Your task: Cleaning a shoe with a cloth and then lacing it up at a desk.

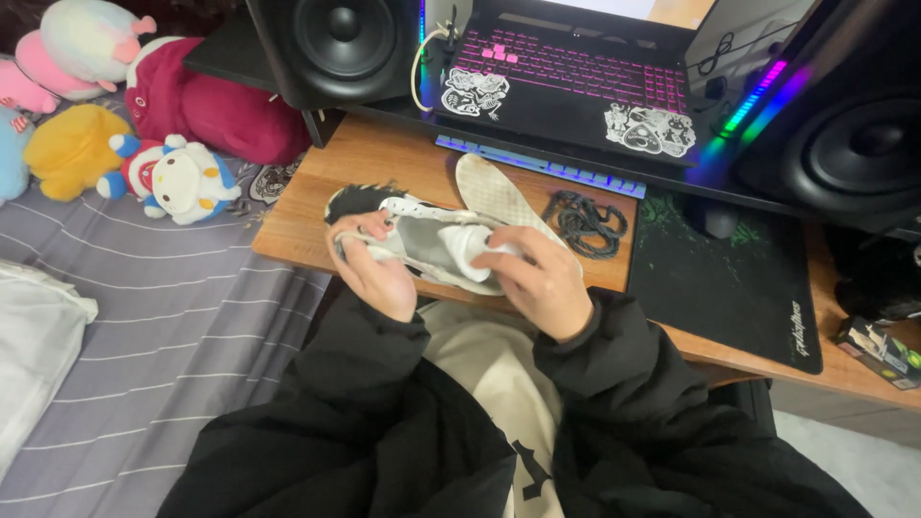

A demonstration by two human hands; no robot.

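On the wooden desk (317,206), both hands (379,269) (542,278) pinch a shoe (432,240), insole (494,187) and laces (585,223) behind.

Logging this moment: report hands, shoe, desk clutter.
Left hand and right hand grip the white shoe. Insole and black laces lie beside it.

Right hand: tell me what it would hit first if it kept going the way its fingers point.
The right hand points up and left, fingers already on the white shoe. Past the shoe, the loose insole lies next on the desk, though depth is hard to judge.
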